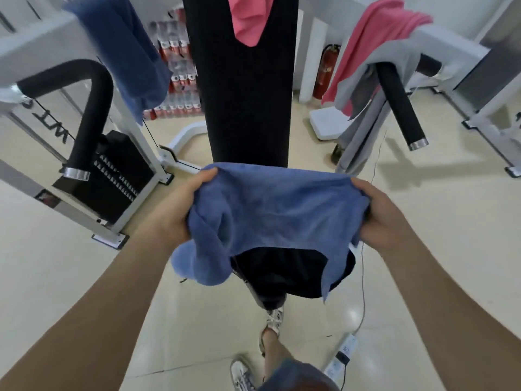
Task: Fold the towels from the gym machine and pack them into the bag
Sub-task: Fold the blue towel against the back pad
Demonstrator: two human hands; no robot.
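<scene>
One crumpled blue terry towel [276, 215] spans left hand [174, 213] and right hand [386, 221], each grip clutching an edge; beyond them, a darker blue towel [124, 52] and pink towel [375, 38] hang unfolded, so little seems done.

You've got a soft, matt blue terry-cloth towel [279, 210]; black foam-look matt handle [397, 105] w/ shiny metal end cap [418, 144]; glossy beige tile floor [439, 210]; white painted metal frame [132, 122].
</scene>
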